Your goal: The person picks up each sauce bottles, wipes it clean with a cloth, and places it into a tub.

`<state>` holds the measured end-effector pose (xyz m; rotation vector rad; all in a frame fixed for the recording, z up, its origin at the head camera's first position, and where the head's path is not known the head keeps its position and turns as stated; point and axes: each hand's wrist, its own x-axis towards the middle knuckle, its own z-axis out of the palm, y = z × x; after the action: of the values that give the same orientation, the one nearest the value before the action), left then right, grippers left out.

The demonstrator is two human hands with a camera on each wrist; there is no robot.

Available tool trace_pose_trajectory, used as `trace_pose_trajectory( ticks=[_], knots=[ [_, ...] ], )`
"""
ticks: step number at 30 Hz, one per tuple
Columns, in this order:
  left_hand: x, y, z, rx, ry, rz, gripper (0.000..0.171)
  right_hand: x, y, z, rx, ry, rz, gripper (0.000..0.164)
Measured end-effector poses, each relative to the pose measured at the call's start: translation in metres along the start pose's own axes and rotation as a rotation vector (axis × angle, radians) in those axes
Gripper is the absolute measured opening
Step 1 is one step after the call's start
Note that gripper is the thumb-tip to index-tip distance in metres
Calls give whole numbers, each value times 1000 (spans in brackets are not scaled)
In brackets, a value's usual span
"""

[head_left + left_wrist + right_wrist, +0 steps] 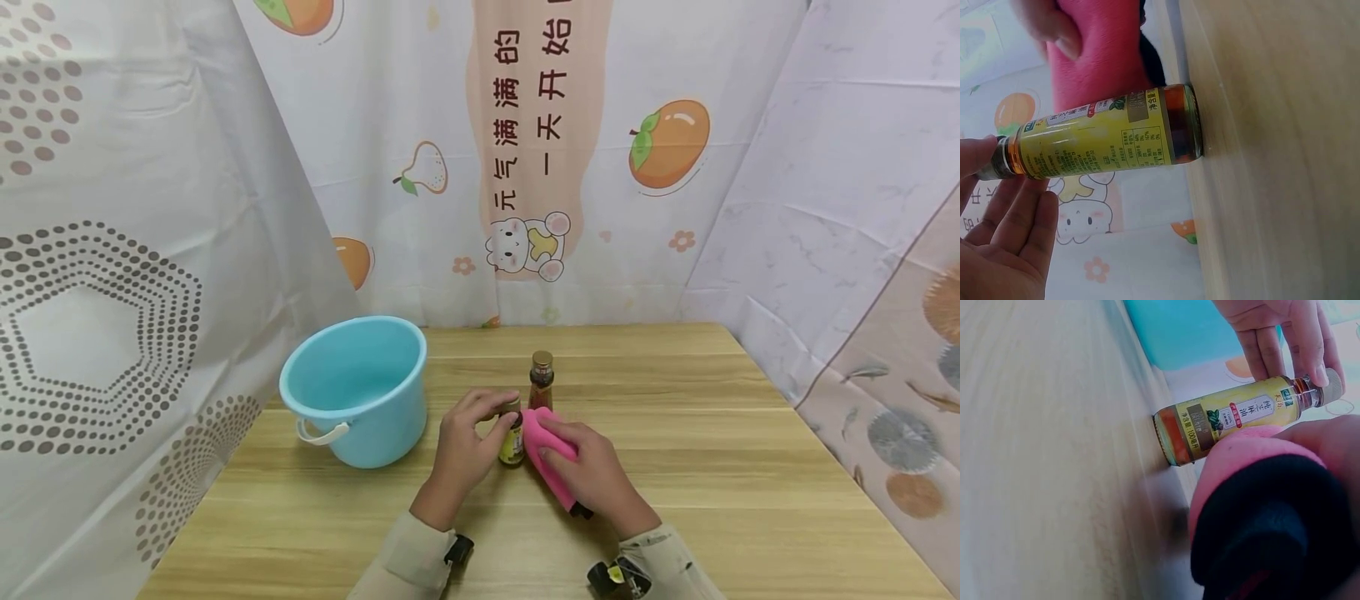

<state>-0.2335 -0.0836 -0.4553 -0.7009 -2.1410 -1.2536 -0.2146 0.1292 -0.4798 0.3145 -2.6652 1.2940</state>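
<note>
A small sesame oil bottle (513,447) with a yellow label stands upright on the wooden table. My left hand (465,437) pinches it at the cap between thumb and fingers, as the left wrist view shows closely. My right hand (596,471) grips a bright pink cloth (535,436) with a black part at its lower end. In the right wrist view, the pink cloth (1235,462) lies against or very close to the label side of the oil bottle (1241,415). Just behind stands a taller dark bottle (541,383) with a gold cap, its lower part hidden.
A light blue bucket (397,425) with a white handle stands left of my hands, near the table's left edge. The wooden table (675,400) extends to the right. Printed curtains (420,75) hang behind it and along both sides.
</note>
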Motion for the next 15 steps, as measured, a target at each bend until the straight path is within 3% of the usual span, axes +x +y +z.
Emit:
trace_pose_trajectory(
  ticks=[7, 15],
  knots=[
    [0, -1, 0, -20, 5, 8, 27, 0, 4, 3, -83, -29, 9, 42],
    [0, -1, 1, 8, 14, -18, 32, -1, 2, 3, -98, -29, -4, 42]
  ],
)
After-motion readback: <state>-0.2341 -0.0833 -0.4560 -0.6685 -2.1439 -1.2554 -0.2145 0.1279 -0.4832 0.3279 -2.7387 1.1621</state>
